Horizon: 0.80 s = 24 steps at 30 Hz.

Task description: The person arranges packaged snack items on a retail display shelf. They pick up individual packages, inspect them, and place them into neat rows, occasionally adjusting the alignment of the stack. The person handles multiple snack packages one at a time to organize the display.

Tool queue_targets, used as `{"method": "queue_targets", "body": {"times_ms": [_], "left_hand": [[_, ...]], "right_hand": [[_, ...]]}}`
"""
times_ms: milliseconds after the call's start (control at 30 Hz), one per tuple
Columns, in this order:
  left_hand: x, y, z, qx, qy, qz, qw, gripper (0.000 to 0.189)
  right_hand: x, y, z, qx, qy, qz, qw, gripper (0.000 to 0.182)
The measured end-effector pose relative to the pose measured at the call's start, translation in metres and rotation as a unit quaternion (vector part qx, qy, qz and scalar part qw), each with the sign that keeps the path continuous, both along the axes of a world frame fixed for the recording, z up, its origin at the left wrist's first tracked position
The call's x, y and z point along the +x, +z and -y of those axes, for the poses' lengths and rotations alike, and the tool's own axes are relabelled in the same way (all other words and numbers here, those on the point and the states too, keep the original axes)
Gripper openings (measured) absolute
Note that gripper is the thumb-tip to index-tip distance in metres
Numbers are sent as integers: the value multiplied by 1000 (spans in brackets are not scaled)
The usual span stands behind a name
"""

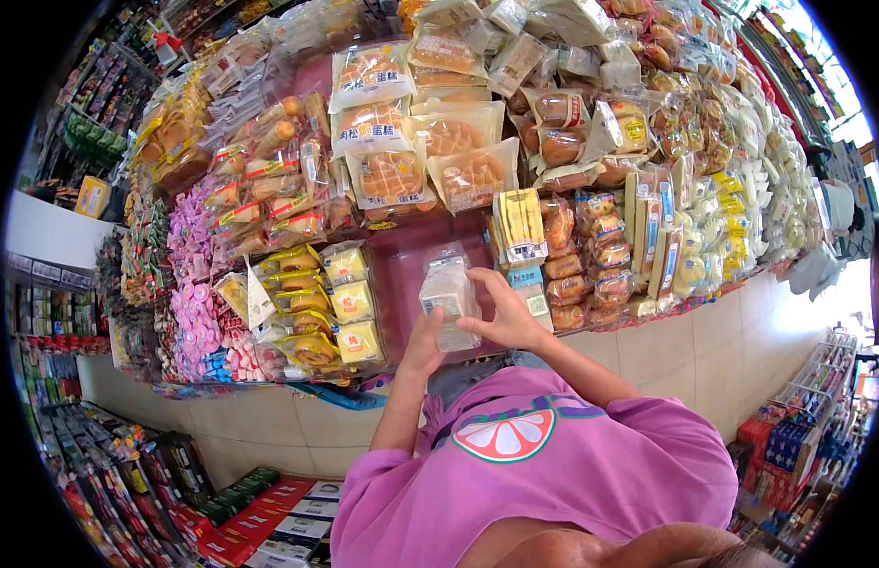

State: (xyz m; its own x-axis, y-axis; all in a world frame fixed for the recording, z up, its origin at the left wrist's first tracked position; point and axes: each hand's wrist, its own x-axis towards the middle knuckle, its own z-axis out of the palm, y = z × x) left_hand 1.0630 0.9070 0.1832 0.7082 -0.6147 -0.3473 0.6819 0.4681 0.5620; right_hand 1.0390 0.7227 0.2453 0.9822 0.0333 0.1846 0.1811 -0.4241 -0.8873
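A clear-wrapped pale food package (pixel 448 290), possibly a stack of them, is held over a bare stretch of the dark red display tray (pixel 397 266). My left hand (pixel 422 346) presses its lower left side, the thumb along the wrapper. From the right, my right hand (pixel 507 312) grips it with the thumb at its side and the fingers near its upper corner. The package's underside is hidden. Left of the tray's bare part stand yellow-wrapped square cakes (pixel 354 302). To the right are a yellow pack of long pastries (pixel 517 224) and a light blue package (pixel 530 291).
Bagged round cakes (pixel 390 177) lie beyond the bare tray. Further right are wrapped bread rolls (pixel 567 287); further left, pink-wrapped sweets (pixel 194 312). Beige floor tiles (pixel 269 426) run below the display. Red boxes (pixel 251 522) sit lower left, and a wire rack (pixel 812 376) stands at right.
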Motion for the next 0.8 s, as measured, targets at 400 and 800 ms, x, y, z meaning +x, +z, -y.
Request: {"method": "queue_targets", "body": {"times_ms": [400,800], "left_hand": [[4,1,7,90,17,106,990,58],[-6,66,13,257,33,325,910,87]], "right_hand": [[-20,-17,-14,74,-36,-43,996,62],[-10,20,3,385,-32,-109,916,68]]}}
